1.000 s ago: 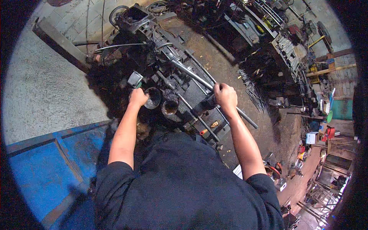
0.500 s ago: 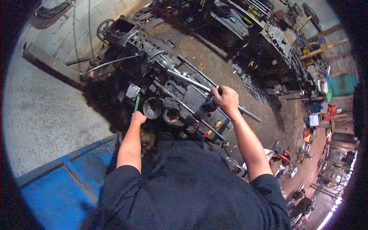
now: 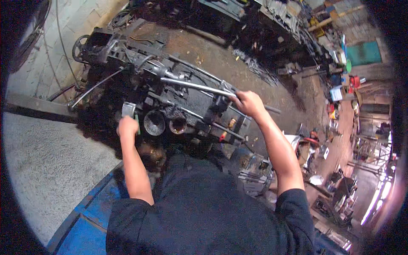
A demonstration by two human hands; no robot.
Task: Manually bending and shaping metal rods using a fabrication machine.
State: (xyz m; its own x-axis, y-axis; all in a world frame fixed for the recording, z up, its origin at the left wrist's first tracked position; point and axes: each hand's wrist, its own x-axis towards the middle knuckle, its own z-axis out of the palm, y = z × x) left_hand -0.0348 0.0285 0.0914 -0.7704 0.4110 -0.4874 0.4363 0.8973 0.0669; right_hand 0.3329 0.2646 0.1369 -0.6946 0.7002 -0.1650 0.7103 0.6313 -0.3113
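Across the dark, greasy lathe-like machine (image 3: 187,95) lies a shiny steel rod (image 3: 197,87). My right hand (image 3: 250,103) is closed around its right end, beside a metal block on the rails. The rod's far end is near the round metal parts at the machine's left; whether it sits inside them cannot be made out. My left hand (image 3: 128,126) is at a small light-grey box (image 3: 128,109), next to a green handle (image 3: 137,126). Its fingers are hidden, so its grip does not show. Just right of it are a dark funnel-like bowl (image 3: 154,122) and a smaller round cup (image 3: 178,125).
A thin metal rod (image 3: 97,86) slants out at the left. Below it is a rough grey slab (image 3: 63,144), with a blue metal surface (image 3: 91,225) nearer me. Dark benches piled with metal (image 3: 272,32) stand at the back. Clutter covers the right-hand floor.
My left hand has moved up from the lower end of the green handle to the grey box. My right hand stays on the steel rod. The whole view has turned somewhat.
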